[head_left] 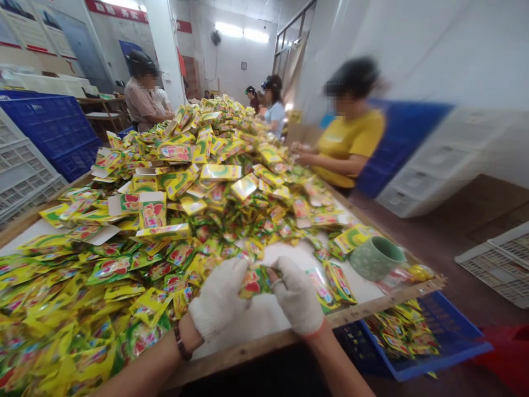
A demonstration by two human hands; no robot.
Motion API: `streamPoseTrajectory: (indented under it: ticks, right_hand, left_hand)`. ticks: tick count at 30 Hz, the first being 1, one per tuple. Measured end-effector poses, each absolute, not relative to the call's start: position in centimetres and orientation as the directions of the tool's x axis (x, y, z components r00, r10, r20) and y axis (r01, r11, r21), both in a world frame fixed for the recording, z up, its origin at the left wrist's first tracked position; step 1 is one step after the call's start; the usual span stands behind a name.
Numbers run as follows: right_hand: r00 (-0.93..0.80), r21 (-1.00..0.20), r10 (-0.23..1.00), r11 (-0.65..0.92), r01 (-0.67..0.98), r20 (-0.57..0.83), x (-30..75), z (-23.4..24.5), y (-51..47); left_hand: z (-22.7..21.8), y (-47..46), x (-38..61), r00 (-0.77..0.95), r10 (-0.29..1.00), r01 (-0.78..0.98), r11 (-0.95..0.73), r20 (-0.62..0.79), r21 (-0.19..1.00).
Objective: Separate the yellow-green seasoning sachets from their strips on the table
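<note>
Near the table's front edge my left hand [223, 298], in a white knit glove, grips one end of a small green candy packet [254, 281] with a red fruit print. My right hand [295, 295], gloved the same way, has its fingers closed on the packet's other end. To the left spread many loose yellow and green packets [109, 270]. Beyond the hands rises a pile of packets and printed cartons [221, 172], some with open flaps. Right of my right hand lie a few flat packets [341, 282].
A green patterned cup [377, 258] stands at the table's right corner. Below it is a blue crate [438, 353] holding packets. A person in a yellow top [347, 138] works along the right side; other people sit farther back. White crates [502, 264] and blue crates [53, 132] flank the table.
</note>
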State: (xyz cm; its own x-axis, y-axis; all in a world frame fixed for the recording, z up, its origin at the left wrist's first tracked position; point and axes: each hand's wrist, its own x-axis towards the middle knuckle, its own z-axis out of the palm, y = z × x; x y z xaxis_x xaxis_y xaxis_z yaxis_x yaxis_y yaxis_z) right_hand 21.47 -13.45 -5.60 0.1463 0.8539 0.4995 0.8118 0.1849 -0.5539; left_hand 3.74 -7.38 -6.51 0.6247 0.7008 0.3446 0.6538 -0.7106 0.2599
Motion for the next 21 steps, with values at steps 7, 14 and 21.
streamPoseTrajectory:
  ticks: [7, 14, 21]
  right_hand:
    - [0.096, -0.520, 0.905, 0.148, 0.841, 0.413, 21.6, -5.7, -14.0]
    - [0.336, -0.850, 0.925, -0.027, 0.526, 0.178, 20.7, -5.7, -15.0]
    - [0.345, -0.864, 0.919, -0.009, 0.504, 0.191, 20.8, -4.5, -15.2]
  left_hand:
    - [-6.3, -7.9, 3.7, 0.767, 0.591, 0.553, -0.806, 0.249, 0.210]
    - [-5.6, -8.1, 4.1, 0.729, 0.667, 0.639, -0.744, 0.157, 0.194]
    - [-5.0, -8.7, 4.5, 0.770, 0.614, 0.598, -0.789, 0.174, 0.141]
